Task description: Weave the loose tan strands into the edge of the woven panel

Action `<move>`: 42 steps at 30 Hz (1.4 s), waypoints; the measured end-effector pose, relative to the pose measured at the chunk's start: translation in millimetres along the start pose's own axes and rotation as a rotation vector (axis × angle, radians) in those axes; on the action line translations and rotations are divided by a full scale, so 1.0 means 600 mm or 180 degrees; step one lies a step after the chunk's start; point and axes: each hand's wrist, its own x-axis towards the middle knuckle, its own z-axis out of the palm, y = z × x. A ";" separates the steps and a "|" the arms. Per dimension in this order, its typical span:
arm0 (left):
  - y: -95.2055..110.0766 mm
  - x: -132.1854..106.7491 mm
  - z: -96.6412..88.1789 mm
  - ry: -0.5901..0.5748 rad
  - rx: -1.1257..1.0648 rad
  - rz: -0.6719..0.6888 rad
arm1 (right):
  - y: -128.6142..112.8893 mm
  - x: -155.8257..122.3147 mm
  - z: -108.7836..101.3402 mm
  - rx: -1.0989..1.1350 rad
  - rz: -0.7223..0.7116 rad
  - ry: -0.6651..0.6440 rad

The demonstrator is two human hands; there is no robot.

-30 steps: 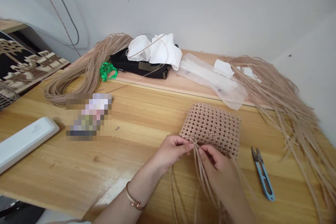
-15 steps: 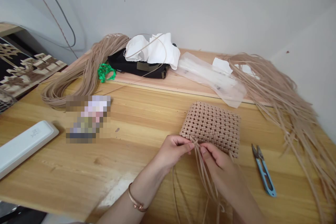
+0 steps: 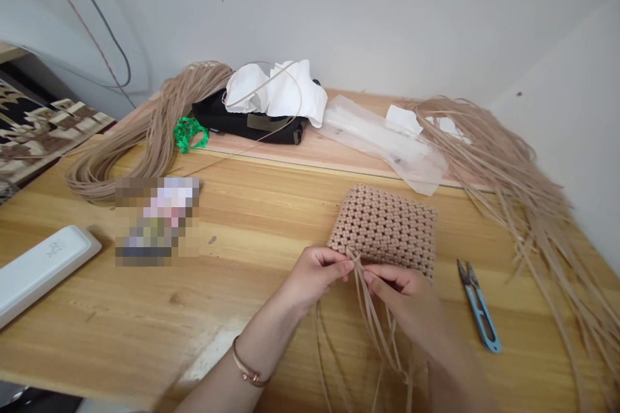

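Note:
A woven tan piece, knotted in a tight openwork pattern, lies on the table in front of me. Loose flat cords hang from its near left corner toward me. My left hand pinches cord between thumb and forefinger at that corner. Close beside it, my right hand pinches the same cluster of cords, its thumb and finger nearly meeting the left ones. Strands cross between the two hands. The right hand covers part of the piece's near edge.
Blue thread snips lie to the right. Long bundles of tan cord spread at the far right, with another coil at the back left. A black pouch, a plastic bag and a white case also lie on the table.
The whole view has shifted slightly, moving everything a little leftward. Both hands keep their pinches at the same corner; the right hand and the cords differ only slightly.

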 end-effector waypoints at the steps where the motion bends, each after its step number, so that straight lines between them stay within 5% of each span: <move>1: 0.000 0.000 0.000 0.0001 -0.0003 0.0002 | -0.002 0.000 -0.001 -0.0095 -0.0005 0.0025; 9: -0.001 0.000 0.001 0.0044 -0.0053 0.0044 | -0.014 0.001 0.002 -0.0805 -0.0231 0.0060; 14: 0.002 -0.002 0.003 0.0110 -0.0121 0.0013 | -0.013 -0.007 0.020 -0.1387 -0.0372 0.0503; 19: 0.005 -0.004 0.004 0.0119 -0.0161 -0.0062 | 0.003 -0.007 0.036 -0.0806 -0.0417 0.0856; 28: 0.009 -0.006 0.001 -0.0172 0.0152 -0.0102 | 0.029 -0.006 0.051 0.0175 0.0173 0.0724; 42: 0.004 -0.009 0.012 0.0233 0.0373 0.0125 | 0.025 -0.014 0.061 -0.0375 0.0032 0.0949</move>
